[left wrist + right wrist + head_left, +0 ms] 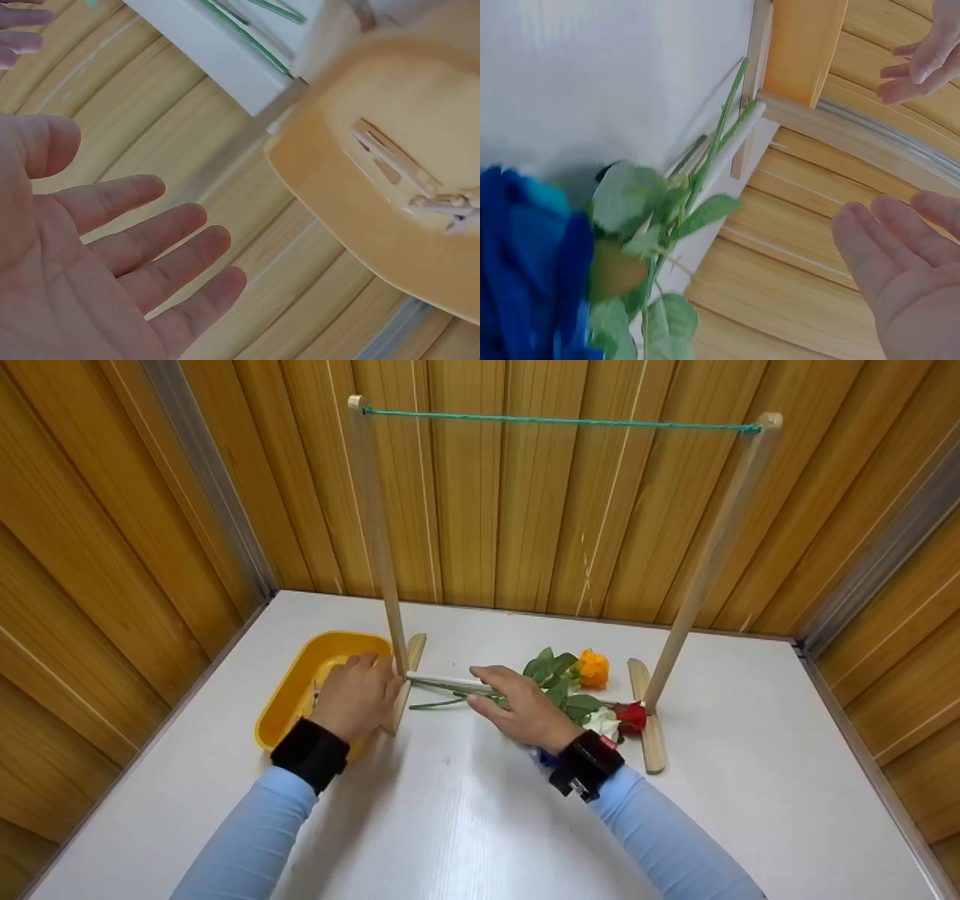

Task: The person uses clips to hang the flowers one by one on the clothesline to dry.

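Flowers (577, 690) lay in a loose bunch on the white desk (465, 810), between the two feet of a wooden drying-style rack (379, 540), their stems pointing toward the left upright. I could count an orange bloom (593, 667), a red one (632, 716) and a white one (602, 723); the right wrist view also showed a blue one (525, 262) near the wrist, so four in all, though leaves may have hidden more. The right hand (517, 709) hovered flat over the stems, fingers straight and gripping nothing. The left hand (356, 694) was likewise spread and empty, poised between the upright and a yellow tray (289, 697). In the tray lay wooden clothespins (405, 172); at least three, the rest blurred. A single green cord (555, 421) ran between the two posts. To lift one flower cleanly, I judged it best to pinch a single stem low down, away from the leaves, so the others would not drag along.
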`<state>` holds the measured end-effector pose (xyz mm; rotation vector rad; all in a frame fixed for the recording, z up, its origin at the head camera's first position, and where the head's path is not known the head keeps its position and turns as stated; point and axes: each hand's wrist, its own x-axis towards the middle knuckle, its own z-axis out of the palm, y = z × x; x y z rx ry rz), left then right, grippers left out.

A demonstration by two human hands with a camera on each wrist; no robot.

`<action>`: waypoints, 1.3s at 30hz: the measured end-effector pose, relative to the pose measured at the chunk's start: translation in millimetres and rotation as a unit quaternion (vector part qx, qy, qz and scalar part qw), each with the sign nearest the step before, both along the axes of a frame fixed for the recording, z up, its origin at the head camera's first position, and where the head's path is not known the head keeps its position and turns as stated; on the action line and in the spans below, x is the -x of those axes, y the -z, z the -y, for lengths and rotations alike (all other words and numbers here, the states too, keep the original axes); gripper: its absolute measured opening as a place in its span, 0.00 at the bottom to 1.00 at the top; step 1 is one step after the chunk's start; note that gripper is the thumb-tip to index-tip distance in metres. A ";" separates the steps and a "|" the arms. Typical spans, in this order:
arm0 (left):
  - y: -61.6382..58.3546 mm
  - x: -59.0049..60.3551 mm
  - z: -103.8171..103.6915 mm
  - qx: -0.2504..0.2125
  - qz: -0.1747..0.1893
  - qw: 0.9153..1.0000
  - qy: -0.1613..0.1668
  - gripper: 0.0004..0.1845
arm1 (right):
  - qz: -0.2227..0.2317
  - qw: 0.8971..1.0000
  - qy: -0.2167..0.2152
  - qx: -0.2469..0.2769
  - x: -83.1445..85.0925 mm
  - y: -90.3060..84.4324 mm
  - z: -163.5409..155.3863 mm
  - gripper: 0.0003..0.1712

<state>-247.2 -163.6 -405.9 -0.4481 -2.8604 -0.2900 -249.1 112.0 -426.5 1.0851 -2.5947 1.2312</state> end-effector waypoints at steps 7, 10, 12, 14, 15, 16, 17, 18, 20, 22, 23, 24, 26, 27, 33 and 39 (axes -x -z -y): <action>0.6 18.1 16.8 0.015 0.069 0.997 -0.025 0.22 | 0.034 0.999 -0.004 0.038 8.0 6.7 24.6 0.25; 3.2 26.0 22.6 0.034 0.098 0.994 -0.030 0.21 | 0.040 0.998 -0.006 0.049 11.2 11.1 34.7 0.23; 6.0 31.2 25.6 0.035 0.120 0.992 -0.034 0.21 | 0.044 0.997 -0.006 0.055 13.1 14.4 41.2 0.22; 9.1 35.8 28.1 0.029 0.142 0.989 -0.033 0.20 | 0.048 0.997 -0.003 0.059 14.8 18.1 47.4 0.21; 10.8 38.1 29.3 0.023 0.154 0.987 -0.033 0.20 | 0.050 0.997 -0.001 0.061 15.4 19.9 50.4 0.21; 12.5 40.3 30.4 0.019 0.165 0.986 -0.032 0.20 | 0.051 0.997 0.000 0.064 16.1 21.8 53.4 0.20; 13.9 42.2 31.6 0.018 0.173 0.984 -0.028 0.20 | 0.055 0.996 0.001 0.066 16.5 23.7 56.3 0.20; 15.5 44.4 32.8 0.019 0.180 0.983 -0.025 0.19 | 0.056 0.996 0.001 0.068 16.7 25.9 58.9 0.20; 17.6 48.1 34.6 0.022 0.189 0.981 -0.019 0.19 | 0.065 0.995 -0.001 0.070 16.9 30.4 64.3 0.20; 18.8 51.4 35.5 0.025 0.197 0.980 -0.021 0.19 | 0.072 0.995 -0.004 0.075 17.0 36.1 69.8 0.21; 19.3 52.6 35.7 0.028 0.199 0.979 -0.022 0.19 | 0.076 0.994 -0.005 0.074 16.8 39.0 72.5 0.22; 20.3 54.0 35.8 0.028 0.202 0.979 -0.023 0.19 | 0.077 0.994 -0.005 0.075 16.7 41.9 75.1 0.22; 21.9 55.5 35.8 0.030 0.209 0.977 -0.028 0.19 | 0.082 0.993 -0.009 0.080 16.5 46.9 80.5 0.22; 23.0 55.8 35.3 0.032 0.214 0.976 -0.032 0.19 | 0.083 0.993 -0.010 0.081 16.2 49.1 82.9 0.22; 37.4 60.0 36.6 0.028 0.232 0.971 -0.050 0.18 | 0.097 0.991 -0.014 0.087 14.5 54.7 92.3 0.21; 38.7 60.5 33.6 0.051 0.215 0.974 -0.046 0.16 | 0.096 0.992 -0.009 0.077 15.8 56.2 95.0 0.21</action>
